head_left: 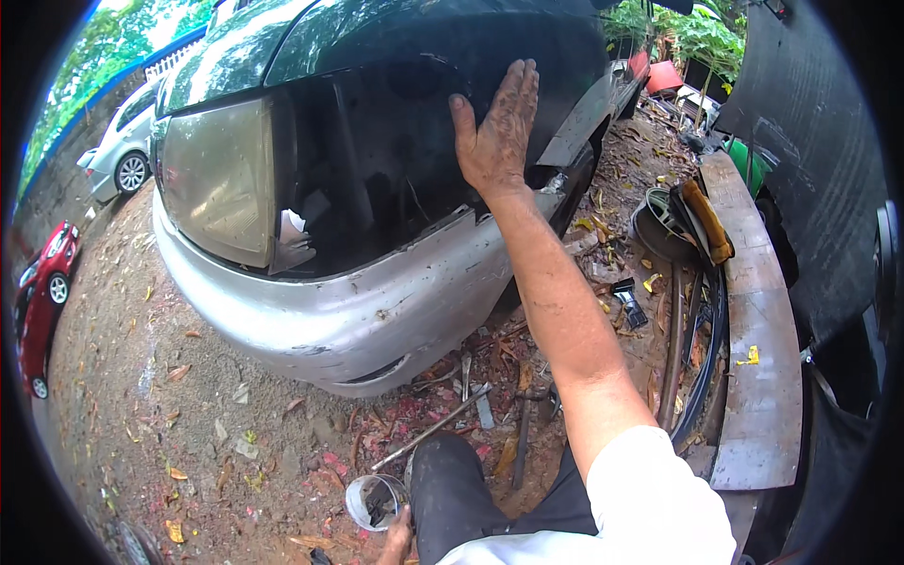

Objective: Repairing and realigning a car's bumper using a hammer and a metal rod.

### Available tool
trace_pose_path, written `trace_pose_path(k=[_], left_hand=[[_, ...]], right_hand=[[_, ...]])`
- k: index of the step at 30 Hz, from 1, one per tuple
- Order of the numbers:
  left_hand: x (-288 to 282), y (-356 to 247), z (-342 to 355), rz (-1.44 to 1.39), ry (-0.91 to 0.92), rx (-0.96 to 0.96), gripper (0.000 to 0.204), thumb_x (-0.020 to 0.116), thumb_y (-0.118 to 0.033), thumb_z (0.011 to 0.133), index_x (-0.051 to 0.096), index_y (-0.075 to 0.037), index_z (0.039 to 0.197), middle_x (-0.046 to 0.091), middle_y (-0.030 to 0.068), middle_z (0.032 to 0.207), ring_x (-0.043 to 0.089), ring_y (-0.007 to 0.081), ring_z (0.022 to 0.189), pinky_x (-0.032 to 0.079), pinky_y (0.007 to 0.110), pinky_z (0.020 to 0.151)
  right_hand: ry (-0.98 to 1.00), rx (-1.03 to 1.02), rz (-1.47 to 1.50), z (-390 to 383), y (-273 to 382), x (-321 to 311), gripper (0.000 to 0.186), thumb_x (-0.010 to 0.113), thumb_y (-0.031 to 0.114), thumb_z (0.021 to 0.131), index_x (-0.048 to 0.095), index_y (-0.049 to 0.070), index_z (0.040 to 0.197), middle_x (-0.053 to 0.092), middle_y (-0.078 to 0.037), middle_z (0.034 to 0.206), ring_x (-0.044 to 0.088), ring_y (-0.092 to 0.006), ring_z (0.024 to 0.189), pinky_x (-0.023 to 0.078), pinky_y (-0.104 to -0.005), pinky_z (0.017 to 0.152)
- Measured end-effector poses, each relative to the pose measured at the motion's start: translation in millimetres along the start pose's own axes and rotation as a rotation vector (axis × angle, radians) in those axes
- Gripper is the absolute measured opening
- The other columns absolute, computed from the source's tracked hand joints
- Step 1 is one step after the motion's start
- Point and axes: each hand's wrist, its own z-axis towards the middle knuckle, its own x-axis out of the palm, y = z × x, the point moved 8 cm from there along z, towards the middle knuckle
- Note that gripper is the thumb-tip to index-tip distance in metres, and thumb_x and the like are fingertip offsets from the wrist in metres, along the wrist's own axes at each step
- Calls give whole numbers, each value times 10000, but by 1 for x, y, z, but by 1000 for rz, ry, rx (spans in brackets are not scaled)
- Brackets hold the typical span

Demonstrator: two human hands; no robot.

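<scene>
My right hand (501, 137) is raised with fingers up and thumb apart, laid flat against the dark, glossy body panel (386, 169) of a car, or very close to it. Low down, beside my knee, my left hand (398, 539) grips the rim of a clear plastic tub (352, 508). Some dark stuff lies inside the tub; I cannot make out what it is. Below the dark panel runs a scuffed silver bumper (311, 325). A pale, dull panel (221, 184) covers the corner to the left.
A long metal rod (428, 435) lies on littered ground by my knee (447, 480). To the right are a curved grey metal strip (758, 377), a round metal drum-like part (659, 226) and hoses. A red car (47, 301) and a silver car (127, 146) stand at left.
</scene>
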Motion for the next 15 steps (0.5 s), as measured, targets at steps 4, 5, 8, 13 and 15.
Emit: trace_pose_path(k=[4,5,8,13,15], left_hand=[[-9,29,-18,102,-127,-208,690,509,-458,874,354,43,1323,459,191,1281,439,269,1181,323,340,1002],[-16,36,-23,352,-176,-319,749,504,-513,860,320,25,1347,477,199,1259,468,292,1160,357,355,985],[-7,34,-33,73,-44,-183,740,526,-481,856,315,32,1346,464,196,1273,456,288,1171,340,352,996],[6,12,-68,-70,102,-54,728,562,-426,849,307,42,1345,442,192,1297,436,280,1189,312,349,1016],[14,-8,-79,-67,141,0,725,577,-404,846,304,47,1344,433,191,1307,428,277,1196,301,347,1024]], right_hand=[[37,176,26,-25,-15,-1,857,489,441,866,66,-112,1366,76,-329,1418,76,-433,1341,78,-488,1092],[54,164,40,-32,-14,0,857,489,441,866,66,-112,1366,76,-329,1418,76,-433,1341,78,-488,1092],[132,284,70,-54,-22,0,872,486,433,867,33,-121,1366,42,-328,1428,40,-434,1348,67,-477,1097],[253,484,57,-78,-21,0,922,505,448,850,4,-137,1358,0,-347,1422,3,-436,1350,47,-467,1100],[209,398,88,-64,-7,-1,945,514,458,843,-8,-141,1354,-11,-362,1413,-1,-445,1347,50,-483,1095]])
